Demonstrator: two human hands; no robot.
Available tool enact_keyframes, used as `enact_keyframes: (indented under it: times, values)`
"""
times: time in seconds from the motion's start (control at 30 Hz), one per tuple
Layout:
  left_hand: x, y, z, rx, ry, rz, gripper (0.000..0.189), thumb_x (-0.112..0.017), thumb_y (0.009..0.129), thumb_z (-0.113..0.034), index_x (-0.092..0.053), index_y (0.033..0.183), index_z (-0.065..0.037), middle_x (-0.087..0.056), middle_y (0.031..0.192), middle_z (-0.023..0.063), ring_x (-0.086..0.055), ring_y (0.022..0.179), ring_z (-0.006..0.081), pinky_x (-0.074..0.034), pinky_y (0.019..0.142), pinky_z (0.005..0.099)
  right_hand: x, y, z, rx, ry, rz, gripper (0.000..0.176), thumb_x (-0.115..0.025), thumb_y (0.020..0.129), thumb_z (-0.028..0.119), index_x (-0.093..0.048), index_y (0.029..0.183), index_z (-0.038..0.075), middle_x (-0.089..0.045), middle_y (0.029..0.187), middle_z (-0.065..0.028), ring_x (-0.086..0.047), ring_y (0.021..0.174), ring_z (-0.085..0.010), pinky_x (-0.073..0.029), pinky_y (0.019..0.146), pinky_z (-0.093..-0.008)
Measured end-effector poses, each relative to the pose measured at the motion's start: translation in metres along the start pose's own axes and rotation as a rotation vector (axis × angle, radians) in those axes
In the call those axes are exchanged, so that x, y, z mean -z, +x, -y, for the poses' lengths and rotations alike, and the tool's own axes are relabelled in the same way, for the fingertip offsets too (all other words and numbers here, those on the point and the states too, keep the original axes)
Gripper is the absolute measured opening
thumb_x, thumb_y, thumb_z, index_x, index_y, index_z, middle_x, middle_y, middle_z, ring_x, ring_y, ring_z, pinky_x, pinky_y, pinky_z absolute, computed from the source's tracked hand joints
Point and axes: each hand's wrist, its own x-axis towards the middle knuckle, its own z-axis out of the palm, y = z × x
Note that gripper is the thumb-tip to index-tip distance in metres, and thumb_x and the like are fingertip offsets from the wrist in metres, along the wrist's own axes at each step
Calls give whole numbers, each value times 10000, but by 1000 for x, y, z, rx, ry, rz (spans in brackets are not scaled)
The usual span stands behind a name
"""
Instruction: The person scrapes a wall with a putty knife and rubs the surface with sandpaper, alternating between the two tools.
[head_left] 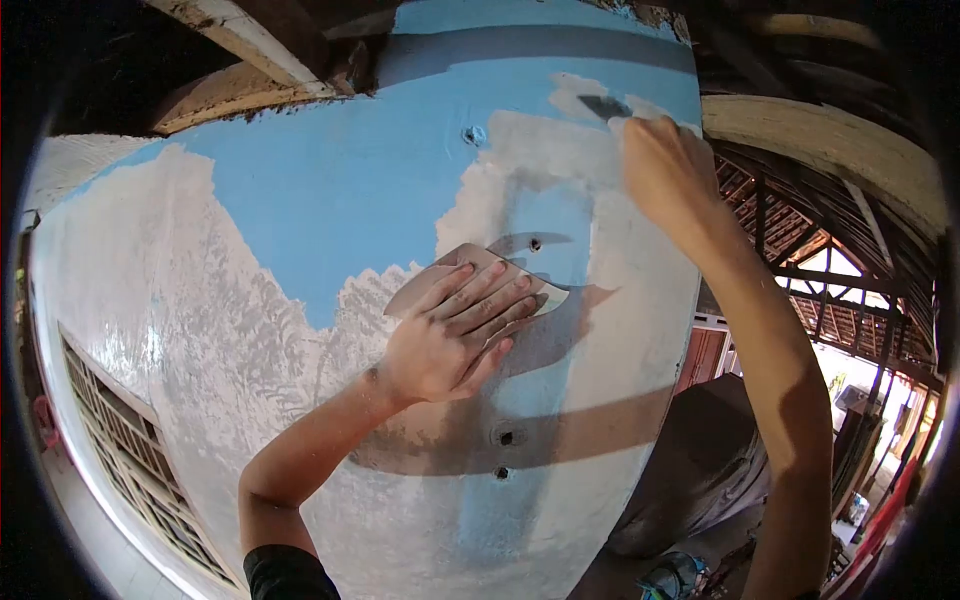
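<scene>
We press our left hand (455,335) flat against the wall (330,190), its 4 fingers stretched out and close together, gripping nothing. Under the palm and fingers lies a beige sheet of sandpaper (418,287), held against the plaster near the middle of the wall. Its corners stick out to the left of and beyond the fingertips.

Our right hand (665,170) is up near the wall's top right corner, closed in a fist around a scraper (603,106). Only the dark blade shows past the knuckles, and it touches the wall at the rim of a pale patch.

The wall is blue across its upper middle and worn to a whitish grey along its left side, its right edge and its lower part. We count 4 small holes in it: 1 (473,134) high up between the hands, 1 (535,243) just above the sandpaper and 2 (507,437) below the left wrist. A barred window (130,450) sits at the wall's lower left, and roof timbers (830,280) run past its right edge.
</scene>
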Motion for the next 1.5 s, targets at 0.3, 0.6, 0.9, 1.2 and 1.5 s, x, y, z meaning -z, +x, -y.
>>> enact_keyframes:
  times: [0.3,0.6,0.9,1.2,1.5]
  values:
    - [-1,-2,1,16,-61,28,421,-466,953,-214,-544,1352,-106,-436,1480,66,-337,1410,278,-235,1164,469,-1,9,-6,-43,-48,34,150,-573,829,-2,-679,927,-42,-674,966,-240,-689,907,-380,-571,730,-452]
    - [-1,-2,1,10,-15,-29,403,-495,942,-232,-579,1320,-122,-500,1428,58,-385,1384,245,-270,1147,430,-1,6,-10,-81,-45,49,144,-569,836,3,-677,929,-16,-672,971,-230,-684,925,-368,-563,764,-450]
    - [1,-2,2,12,-44,44,443,-470,946,-224,-524,1372,-117,-407,1502,53,-321,1419,265,-220,1170,459,10,14,-11,-112,-31,101,159,-553,842,9,-673,942,-22,-677,1014,-216,-677,948,-385,-557,781,-464]
    - [2,-2,0,14,-28,-16,409,-493,950,-241,-568,1334,-122,-490,1438,50,-376,1390,239,-264,1150,430,7,10,-1,-137,-80,149,182,-557,842,25,-669,980,-16,-672,1022,-222,-664,994,-378,-549,803,-469]
    - [-1,-4,3,3,-52,3,408,-469,952,-229,-565,1332,-116,-446,1475,48,-341,1410,257,-246,1159,457,-2,23,-24,-113,10,54,214,-565,840,43,-674,1018,-4,-670,1013,-227,-652,981,-396,-537,818,-472]
